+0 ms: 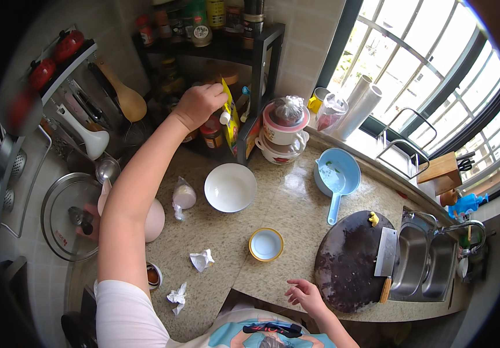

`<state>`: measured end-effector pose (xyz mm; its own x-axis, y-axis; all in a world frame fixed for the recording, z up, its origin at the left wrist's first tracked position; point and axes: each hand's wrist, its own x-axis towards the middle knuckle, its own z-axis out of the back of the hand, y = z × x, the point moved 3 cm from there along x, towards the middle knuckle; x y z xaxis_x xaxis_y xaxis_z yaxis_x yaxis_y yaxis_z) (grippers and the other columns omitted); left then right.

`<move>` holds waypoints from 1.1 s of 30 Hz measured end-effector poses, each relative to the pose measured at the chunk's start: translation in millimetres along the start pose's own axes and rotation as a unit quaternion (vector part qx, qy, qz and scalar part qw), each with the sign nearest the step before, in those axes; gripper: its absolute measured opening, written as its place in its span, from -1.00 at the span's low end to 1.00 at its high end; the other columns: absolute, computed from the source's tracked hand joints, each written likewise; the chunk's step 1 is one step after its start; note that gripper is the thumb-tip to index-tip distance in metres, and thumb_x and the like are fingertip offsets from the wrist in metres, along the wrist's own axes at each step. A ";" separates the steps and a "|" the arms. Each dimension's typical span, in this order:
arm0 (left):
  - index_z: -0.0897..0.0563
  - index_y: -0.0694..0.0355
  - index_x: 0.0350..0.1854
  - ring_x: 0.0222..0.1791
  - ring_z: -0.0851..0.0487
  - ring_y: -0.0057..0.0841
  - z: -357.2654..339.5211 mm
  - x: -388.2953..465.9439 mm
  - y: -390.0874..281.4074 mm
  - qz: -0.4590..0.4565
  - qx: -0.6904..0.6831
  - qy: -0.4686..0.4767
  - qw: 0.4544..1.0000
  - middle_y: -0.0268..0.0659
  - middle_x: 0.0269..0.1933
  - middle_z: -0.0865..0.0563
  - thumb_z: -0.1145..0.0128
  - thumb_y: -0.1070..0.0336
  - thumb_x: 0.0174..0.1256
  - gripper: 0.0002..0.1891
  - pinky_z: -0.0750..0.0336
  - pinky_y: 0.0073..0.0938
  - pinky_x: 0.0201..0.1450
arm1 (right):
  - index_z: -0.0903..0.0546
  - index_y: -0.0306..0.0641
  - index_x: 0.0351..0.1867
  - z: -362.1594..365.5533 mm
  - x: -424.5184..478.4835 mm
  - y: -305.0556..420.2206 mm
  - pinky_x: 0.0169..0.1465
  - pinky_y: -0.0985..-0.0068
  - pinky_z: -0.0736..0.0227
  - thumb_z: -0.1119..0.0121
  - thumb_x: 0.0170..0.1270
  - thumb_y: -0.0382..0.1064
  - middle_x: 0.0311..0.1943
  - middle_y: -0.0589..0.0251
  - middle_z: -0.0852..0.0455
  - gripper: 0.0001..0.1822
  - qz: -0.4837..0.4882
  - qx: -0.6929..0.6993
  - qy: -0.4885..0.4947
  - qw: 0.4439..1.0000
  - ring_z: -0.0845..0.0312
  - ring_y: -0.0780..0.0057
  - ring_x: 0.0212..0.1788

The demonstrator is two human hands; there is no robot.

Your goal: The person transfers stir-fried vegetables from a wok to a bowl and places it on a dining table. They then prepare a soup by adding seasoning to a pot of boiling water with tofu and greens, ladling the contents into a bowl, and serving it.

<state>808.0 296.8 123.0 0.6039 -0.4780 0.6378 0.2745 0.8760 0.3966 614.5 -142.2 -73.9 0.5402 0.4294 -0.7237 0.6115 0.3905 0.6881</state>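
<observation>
My left hand (202, 102) reaches to the corner shelf, its fingers closed on the top edge of a yellow spouted pouch (232, 124). The pouch has a white cap and stands upright beside jars with red lids (211, 130). Above the counter's front edge, my right hand (304, 293) holds nothing, fingers apart and slightly bent. Nearest to it are a small yellow-rimmed bowl (266, 245) and a round dark chopping board (341, 261). A white bowl (230, 187) sits on the counter below the pouch.
A cleaver (385, 252) and a ginger piece (373, 219) lie on the board. Behind are a blue strainer-like ladle (339, 172) and stacked lidded pots (282, 130). Crumpled tissues (201, 260), a bagged item (184, 194) and a glass lid (65, 217) lie left; the sink (411, 261) is right.
</observation>
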 end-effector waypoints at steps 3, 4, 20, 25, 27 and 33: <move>-0.57 0.12 -0.49 -0.45 -0.56 -0.50 40.5 8.8 -4.1 0.036 0.048 -0.019 0.998 -0.39 -0.48 -0.49 -0.11 0.41 -0.11 -0.91 -0.47 -0.54 -0.44 | -0.46 -0.33 0.03 -1.0 3.9 11.4 -0.36 0.61 -0.47 0.03 0.30 -0.34 -0.38 0.23 -0.65 -0.71 0.030 -0.010 0.023 0.999 -0.55 0.57 -0.43; -0.57 0.12 -0.51 -0.47 -0.53 -0.53 52.8 8.0 -7.3 0.048 0.079 -0.043 0.995 -0.41 -0.50 -0.47 -0.11 0.40 -0.13 -0.92 -0.46 -0.54 -0.46 | -0.46 -0.33 0.03 -2.9 3.7 16.4 -0.37 0.63 -0.46 0.05 0.31 -0.34 -0.37 0.23 -0.66 -0.72 0.048 -0.004 0.029 0.998 -0.54 0.59 -0.43; -0.49 0.24 -0.43 -0.44 -0.56 -0.18 288.9 -24.7 -260.3 0.318 -0.070 0.077 0.942 -0.19 -0.49 -0.53 0.03 0.59 -0.07 -0.85 -0.43 -0.28 -0.42 | -0.35 -0.28 0.00 -57.1 -132.8 177.7 -0.45 0.45 -0.37 -0.14 0.22 -0.07 -0.55 0.16 -0.54 -0.57 0.608 -0.266 0.046 0.747 -0.50 0.34 -0.54; -0.49 0.29 -0.35 -0.39 -0.56 -0.13 356.5 -63.5 -364.3 0.426 -0.088 0.106 0.894 -0.12 -0.44 -0.55 0.03 0.66 -0.14 -0.75 -0.42 -0.29 -0.37 | -0.44 -0.25 -0.26 -74.7 -186.3 127.7 -0.55 0.35 -0.28 -0.15 0.18 0.06 -0.74 0.20 -0.47 -0.61 0.601 -0.372 0.096 0.701 -0.44 0.23 -0.66; -0.48 0.27 -0.34 -0.41 -0.56 -0.13 383.2 -76.3 -400.0 0.449 -0.104 0.080 0.884 -0.14 -0.45 -0.56 0.02 0.63 -0.12 -0.76 -0.41 -0.27 -0.40 | -0.44 -0.26 -0.47 -84.9 -200.6 105.2 -0.56 0.34 -0.27 -0.16 0.17 0.06 -0.76 0.17 -0.45 -0.60 0.620 -0.363 0.158 0.678 -0.41 0.17 -0.68; -0.52 0.30 -0.40 -0.44 -0.62 -0.47 476.7 -118.1 -478.6 0.602 -0.175 0.061 0.777 -0.15 -0.47 -0.59 -0.22 0.47 0.05 -0.88 -0.43 -0.48 -0.42 | -0.38 -0.26 -0.62 -131.0 -266.6 32.4 -0.57 0.32 -0.28 -0.10 0.20 0.10 -0.75 0.13 -0.45 -0.53 0.633 -0.384 0.302 0.600 -0.44 0.11 -0.65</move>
<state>248.6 -96.7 172.7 0.6409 0.6920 0.3322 -0.3704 0.6579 -0.6557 414.6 -137.4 148.0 -0.1586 0.9048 0.3952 -0.6414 -0.3987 0.6554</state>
